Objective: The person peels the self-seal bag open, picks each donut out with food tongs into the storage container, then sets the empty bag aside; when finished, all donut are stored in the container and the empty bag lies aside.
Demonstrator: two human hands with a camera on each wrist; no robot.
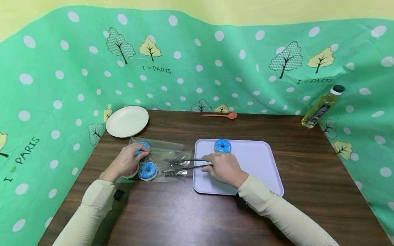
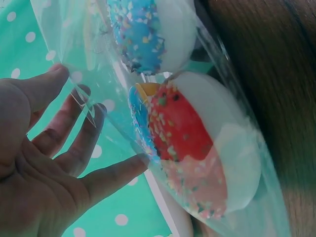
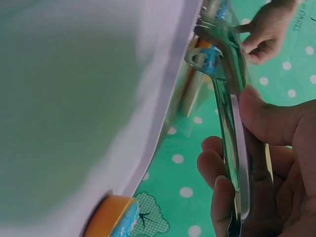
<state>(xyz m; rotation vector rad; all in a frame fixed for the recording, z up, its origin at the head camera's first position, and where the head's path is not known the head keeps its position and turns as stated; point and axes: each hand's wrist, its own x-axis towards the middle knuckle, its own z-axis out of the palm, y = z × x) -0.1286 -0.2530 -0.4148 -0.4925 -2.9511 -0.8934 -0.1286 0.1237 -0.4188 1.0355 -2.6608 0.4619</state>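
Observation:
My left hand point(image 1: 124, 160) pinches the film of a clear plastic bag point(image 1: 172, 146) between thumb and fingertips. Inside the bag are donuts: a blue-iced donut point(image 1: 148, 171) with sprinkles, a red-iced donut point(image 2: 182, 123) partly under the hand, and another blue donut point(image 2: 143, 37) by the fingers. Metal tongs point(image 1: 184, 168) are gripped by my right hand point(image 1: 226, 167), their arms spread and pointing left at the bag's mouth end. Beyond that hand, one blue-iced donut point(image 1: 222, 146) lies on a pale purple tray point(image 1: 258, 164), which the hand is above.
A cream plate point(image 1: 127, 121) stands at the back left of the brown table point(image 1: 172, 218). An orange spoon point(image 1: 221, 115) lies at the back edge. At the back right, an oil bottle point(image 1: 321, 107) leans over near the green dotted cloth point(image 1: 197, 78).

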